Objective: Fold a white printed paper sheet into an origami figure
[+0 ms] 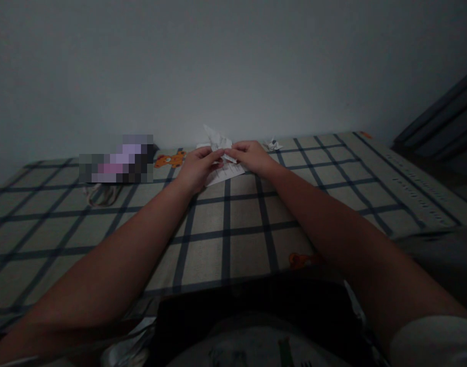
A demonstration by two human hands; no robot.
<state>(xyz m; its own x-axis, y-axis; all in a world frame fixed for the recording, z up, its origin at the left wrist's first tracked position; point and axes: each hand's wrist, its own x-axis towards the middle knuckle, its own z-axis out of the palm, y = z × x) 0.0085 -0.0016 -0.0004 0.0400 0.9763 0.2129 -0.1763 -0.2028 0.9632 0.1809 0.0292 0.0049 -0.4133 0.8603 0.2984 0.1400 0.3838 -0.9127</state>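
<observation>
My left hand (195, 167) and my right hand (253, 156) meet over the far part of the patterned surface. Between their fingertips they pinch a piece of folded white paper (217, 137), whose pointed end sticks up beyond the fingers. Part of the folded paper is hidden behind my thumbs. Beneath it, a white sheet (225, 175) with faint marks lies flat, partly covered by my left hand. Just past my right hand sits a small crumpled or folded white paper piece (274, 145).
A checked cover (243, 209) with bear prints spreads over the surface up to a plain wall (233, 66). To the left lies a blurred-out purple and dark object (119, 163) with a pale cord (101, 196). Dark striped fabric (447, 117) stands at the far right.
</observation>
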